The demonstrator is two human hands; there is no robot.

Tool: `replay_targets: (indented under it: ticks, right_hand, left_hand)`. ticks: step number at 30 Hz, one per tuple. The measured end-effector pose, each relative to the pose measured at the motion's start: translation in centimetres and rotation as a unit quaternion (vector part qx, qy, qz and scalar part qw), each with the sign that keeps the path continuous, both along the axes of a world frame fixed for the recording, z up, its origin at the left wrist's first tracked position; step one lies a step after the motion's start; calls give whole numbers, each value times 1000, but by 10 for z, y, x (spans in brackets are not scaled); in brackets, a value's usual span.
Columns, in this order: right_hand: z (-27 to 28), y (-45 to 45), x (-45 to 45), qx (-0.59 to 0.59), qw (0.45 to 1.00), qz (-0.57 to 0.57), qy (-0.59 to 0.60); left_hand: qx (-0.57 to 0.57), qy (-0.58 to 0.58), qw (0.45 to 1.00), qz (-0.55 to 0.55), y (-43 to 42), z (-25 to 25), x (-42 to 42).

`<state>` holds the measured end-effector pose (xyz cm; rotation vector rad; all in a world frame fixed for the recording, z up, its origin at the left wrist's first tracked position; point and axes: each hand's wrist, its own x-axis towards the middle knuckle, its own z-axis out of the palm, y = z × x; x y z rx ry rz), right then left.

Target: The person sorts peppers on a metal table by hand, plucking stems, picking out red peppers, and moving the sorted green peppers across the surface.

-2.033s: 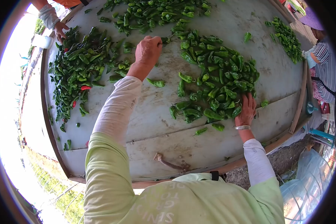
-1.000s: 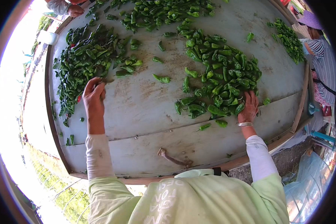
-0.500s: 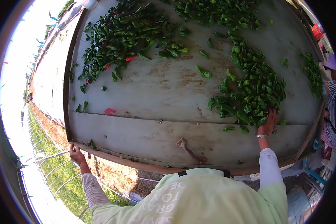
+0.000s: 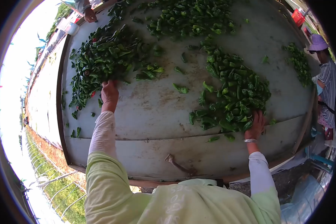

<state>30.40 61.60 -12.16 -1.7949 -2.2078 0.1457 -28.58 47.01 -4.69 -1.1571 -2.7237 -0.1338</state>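
My left hand (image 4: 109, 96) reaches to the near edge of the left pile of green peppers (image 4: 112, 50). Its fingers are bent together at the edge, and what is between them is hidden. Beside it, a small red pepper (image 4: 93, 93) shows among the green ones. My right hand (image 4: 255, 127) lies against the near right edge of another heap of green peppers (image 4: 237, 87), fingers stretched and touching it. Several loose green peppers, one of them a light green pepper (image 4: 180, 88), lie between the piles.
The peppers lie on a wide grey metal table (image 4: 149, 112) with a raised wooden rim. Another person's hand (image 4: 90, 15) is at the far left corner. At the right stands a person in a purple hat (image 4: 318, 43), near a smaller pepper heap (image 4: 300, 65).
My left hand has left the table's front rim and reached forward to the left pile. My right hand stays at its heap. The view has shifted, bringing other people into sight.
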Motion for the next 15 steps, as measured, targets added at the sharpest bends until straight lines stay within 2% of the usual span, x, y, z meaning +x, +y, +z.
replay_targets:
  ticks: [3,4,5,6,7,9,10,12,14,15]
  right_hand:
    - [3,-2,4,14,1000,-10,-2]
    - [6,-2,0,-3,1000,-13,4]
    - [8,-1,-2,-21,1000,-15,13]
    - [7,0,-2,-22,999,-22,14]
    - [5,0,-2,-15,1000,-21,11]
    - [6,-3,-1,-10,1000,-24,6]
    - [10,-4,-2,-21,999,-23,9]
    - [10,3,-5,-24,999,-18,20]
    - [7,0,-2,-17,1000,-15,19]
    - [8,1,-3,-15,1000,-14,21]
  left_hand:
    - [4,-24,999,22,4,-7,-10]
    - [41,-46,998,-14,3,-4,-6]
    - [61,-187,979,52,5,-2,-4]
    - [76,-322,936,119,9,3,0]
    - [72,-322,937,113,15,6,5]
    - [159,-421,888,92,27,6,26]
    - [157,-421,889,90,37,2,35]
    - [252,-393,881,74,70,0,47]
    - [189,-372,905,87,102,4,69]
    - [184,-251,950,8,115,-17,67]
